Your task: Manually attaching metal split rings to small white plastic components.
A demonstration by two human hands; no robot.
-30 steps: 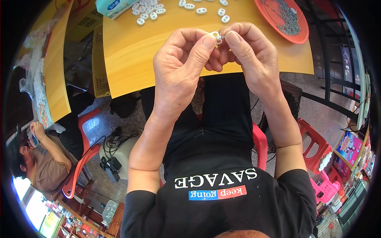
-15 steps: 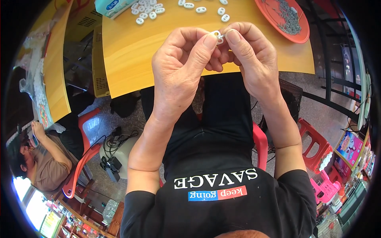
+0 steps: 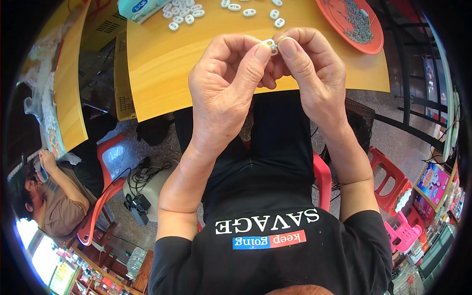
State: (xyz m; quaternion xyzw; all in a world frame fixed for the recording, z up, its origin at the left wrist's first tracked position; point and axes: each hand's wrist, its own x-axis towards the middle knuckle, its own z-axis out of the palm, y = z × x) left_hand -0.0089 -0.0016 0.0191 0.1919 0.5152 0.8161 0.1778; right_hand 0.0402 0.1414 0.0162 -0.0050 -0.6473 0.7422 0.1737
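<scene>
Over the near part of the yellow table, my left hand [image 3: 223, 81] pinches a small white oval plastic piece [image 3: 270, 43] with two holes between thumb and fingers. Right against it, my right hand [image 3: 314, 73] is closed in a pinch, its thumb tip at the piece's right side. A small grey pin-like part shows faintly between my right fingertips and the white piece; most of it is hidden. More white two-holed pieces [image 3: 189, 19] lie loose at the far side. At the far right, a red plate [image 3: 334, 29] carries a heap of thin grey pin-like parts [image 3: 360, 32].
The wooden table [image 3: 162, 73] has its near edge under my wrists. A blue-green package [image 3: 140, 11] stands at its far left corner. To the left, another person [image 3: 64, 201] sits by a red chair [image 3: 105, 182]. A red stool [image 3: 391, 182] is on the right.
My two hands have come slightly closer together at the white piece. The grey pin-like part shows less than before. Everything on the table stays in place.
</scene>
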